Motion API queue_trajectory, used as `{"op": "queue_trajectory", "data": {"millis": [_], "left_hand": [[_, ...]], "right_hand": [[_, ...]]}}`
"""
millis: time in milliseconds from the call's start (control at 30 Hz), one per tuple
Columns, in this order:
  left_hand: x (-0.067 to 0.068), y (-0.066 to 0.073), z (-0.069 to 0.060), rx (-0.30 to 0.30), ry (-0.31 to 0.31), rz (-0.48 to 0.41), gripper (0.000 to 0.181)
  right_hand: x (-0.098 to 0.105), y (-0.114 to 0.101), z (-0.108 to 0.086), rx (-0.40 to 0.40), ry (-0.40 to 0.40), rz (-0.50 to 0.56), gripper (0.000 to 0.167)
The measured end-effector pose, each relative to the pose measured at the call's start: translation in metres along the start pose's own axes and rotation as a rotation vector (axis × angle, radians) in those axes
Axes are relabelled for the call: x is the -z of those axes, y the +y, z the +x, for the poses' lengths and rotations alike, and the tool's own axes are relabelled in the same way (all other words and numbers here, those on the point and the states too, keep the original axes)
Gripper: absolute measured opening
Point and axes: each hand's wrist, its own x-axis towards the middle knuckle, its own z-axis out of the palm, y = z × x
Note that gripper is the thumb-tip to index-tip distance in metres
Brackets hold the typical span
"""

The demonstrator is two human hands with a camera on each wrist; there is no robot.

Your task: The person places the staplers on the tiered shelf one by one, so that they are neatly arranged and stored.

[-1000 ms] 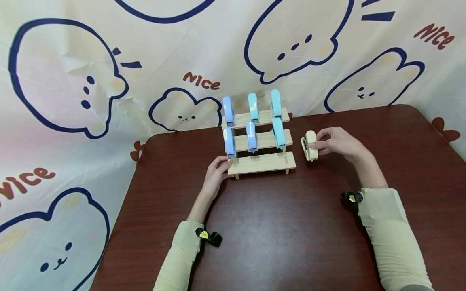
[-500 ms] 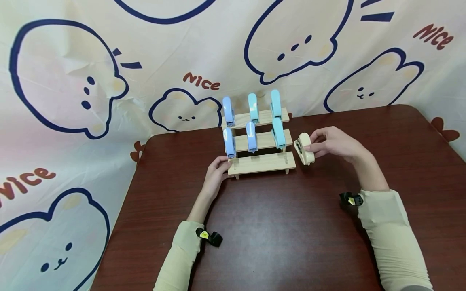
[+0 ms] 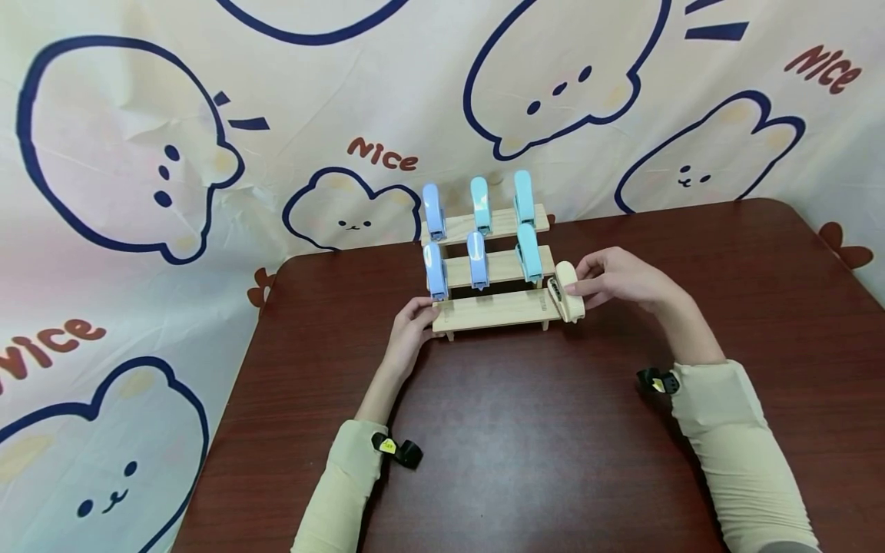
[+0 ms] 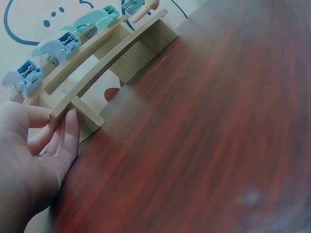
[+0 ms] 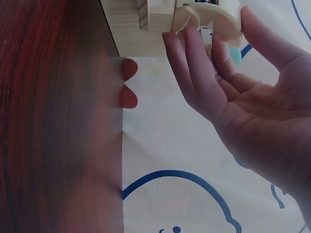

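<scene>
A three-tier wooden display rack [image 3: 494,310] stands on the table. My left hand [image 3: 406,338] pinches the left end of its lowest tier; in the left wrist view, fingers curl under the board's corner. Several blue and turquoise mini staplers [image 3: 477,261] stand on the two upper tiers. My right hand [image 3: 625,280] holds a cream mini stapler [image 3: 570,293] between thumb and fingers, tilted, at the right end of the lowest tier. In the right wrist view the cream stapler [image 5: 221,19] is partly cut off, and whether it touches the board cannot be told.
The dark red-brown wooden table [image 3: 525,453] extends around the rack. Behind it hangs a pale cloth [image 3: 332,84] with blue-outlined cartoon figures. A dark wrist camera [image 3: 408,453] sits on my left cuff and another [image 3: 657,381] on my right cuff.
My right hand has carried the cream mini stapler leftward, from beside the rack to the right end of its lowest tier, and tilted it. The left hand and rack have not moved.
</scene>
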Motion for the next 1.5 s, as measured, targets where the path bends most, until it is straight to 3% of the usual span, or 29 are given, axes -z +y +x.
{"op": "queue_trajectory", "data": {"millis": [267,1500], "left_hand": [[-0.001,0.002,0.001,0.042,0.016,-0.002,0.026],[-0.001,0.002,0.001,0.035,0.021,0.002,0.023]], "right_hand": [[-0.006,-0.003,0.001,0.001,-0.018,0.019,0.026],[-0.015,0.004,0.011,-0.02,0.023,-0.019,0.029]]}}
